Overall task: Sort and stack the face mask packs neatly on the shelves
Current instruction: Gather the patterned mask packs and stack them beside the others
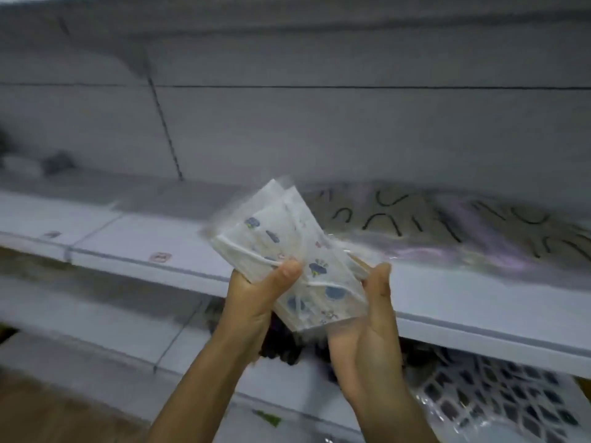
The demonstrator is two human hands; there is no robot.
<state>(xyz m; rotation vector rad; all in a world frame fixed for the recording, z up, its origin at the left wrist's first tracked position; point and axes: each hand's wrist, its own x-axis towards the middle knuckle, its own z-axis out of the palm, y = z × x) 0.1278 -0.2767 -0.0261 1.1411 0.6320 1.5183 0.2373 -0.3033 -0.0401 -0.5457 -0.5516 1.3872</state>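
Observation:
A clear plastic pack of white face masks with small blue cartoon prints [287, 247] is held tilted in front of the middle shelf [153, 238]. My left hand [256, 292] grips its lower left side, thumb on top. My right hand [371, 318] holds its lower right corner, thumb along the edge. On the shelf behind and to the right lie packs with black squiggle patterns on pale purple [447, 228]. The picture is blurred by motion.
The lower shelf [134, 334] holds a pack with a dark diamond pattern [499, 398] at the right and dark items [284, 350] under my hands. Small dark and white objects [41, 164] sit at the far left of the middle shelf. Wooden floor shows bottom left.

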